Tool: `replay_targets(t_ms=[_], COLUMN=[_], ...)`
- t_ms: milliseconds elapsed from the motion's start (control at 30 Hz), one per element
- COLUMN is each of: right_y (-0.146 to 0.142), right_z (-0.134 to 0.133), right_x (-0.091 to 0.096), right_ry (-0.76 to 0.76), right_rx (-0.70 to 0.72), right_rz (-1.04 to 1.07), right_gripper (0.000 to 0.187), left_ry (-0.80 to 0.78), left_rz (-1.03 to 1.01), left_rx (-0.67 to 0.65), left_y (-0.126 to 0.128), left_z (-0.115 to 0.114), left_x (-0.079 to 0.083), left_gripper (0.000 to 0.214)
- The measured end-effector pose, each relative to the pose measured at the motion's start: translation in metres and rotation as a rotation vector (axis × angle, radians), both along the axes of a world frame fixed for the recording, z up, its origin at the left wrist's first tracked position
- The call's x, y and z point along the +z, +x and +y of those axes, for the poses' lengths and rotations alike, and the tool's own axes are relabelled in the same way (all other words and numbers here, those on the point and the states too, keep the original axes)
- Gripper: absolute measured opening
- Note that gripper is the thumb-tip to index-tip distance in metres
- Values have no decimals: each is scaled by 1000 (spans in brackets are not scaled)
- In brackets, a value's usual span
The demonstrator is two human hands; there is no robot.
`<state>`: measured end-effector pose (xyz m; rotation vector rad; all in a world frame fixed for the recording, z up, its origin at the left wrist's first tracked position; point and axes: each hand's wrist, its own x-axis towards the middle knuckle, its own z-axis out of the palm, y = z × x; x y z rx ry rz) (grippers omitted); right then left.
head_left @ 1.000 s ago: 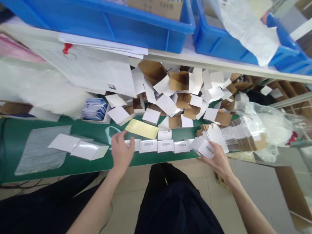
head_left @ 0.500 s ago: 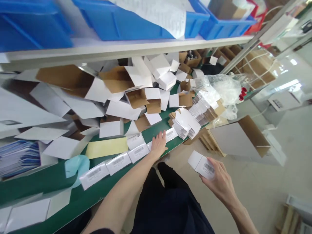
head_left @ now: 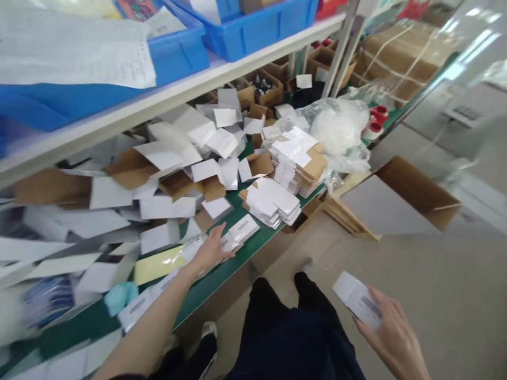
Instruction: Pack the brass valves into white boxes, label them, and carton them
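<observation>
My right hand (head_left: 390, 332) holds a small white box with a barcode label (head_left: 356, 300) out over the floor, away from the bench. My left hand (head_left: 209, 248) reaches onto the green bench top (head_left: 253, 240) and rests with fingers stretched on a row of small white labelled boxes (head_left: 241, 229) near the front edge. More boxes of that row (head_left: 137, 309) trail off to the left beside my forearm. A yellow sheet (head_left: 158, 264) lies just behind the row.
A heap of unfolded white and brown cartons (head_left: 170, 174) covers the back of the bench. Stacks of flat cartons (head_left: 295, 163) and clear plastic bags (head_left: 340, 126) sit at the right. Blue bins (head_left: 257, 24) stand on the shelf above. An open cardboard box (head_left: 396, 200) stands on the floor.
The view has swung right and down. My right hand has carried the labelled box away from the bench and lower. My left hand has slid right along the row of boxes.
</observation>
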<state>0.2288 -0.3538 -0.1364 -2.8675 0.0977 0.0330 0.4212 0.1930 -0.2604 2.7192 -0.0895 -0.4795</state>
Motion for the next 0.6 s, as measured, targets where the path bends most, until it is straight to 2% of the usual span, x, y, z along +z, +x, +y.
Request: replay_targets(t_ms=[67, 133, 267, 333, 433, 600], right_y=[0, 6, 26, 39, 60, 110], right_z=[-31, -50, -52, -39, -6, 85], right_x=[-11, -15, -8, -9, -14, -9], right_ry=[-16, -5, 10, 17, 51, 165], right_rx=[45, 73, 146, 211, 302, 454], right_rz=[-39, -5, 59, 49, 54, 69], right_gripper=[69, 70, 70, 69, 69, 69], left_ry=[24, 46, 50, 36, 4, -81], left_rz=[-20, -61, -178, -241, -343, -490], left_rx=[47, 89, 135, 146, 151, 129], left_y=[-21, -44, -82, -91, -97, -104], left_z=[10, 11, -1, -5, -6, -4], left_x=[10, 14, 4, -7, -26, -57], left_gripper=[107, 99, 77, 69, 61, 39])
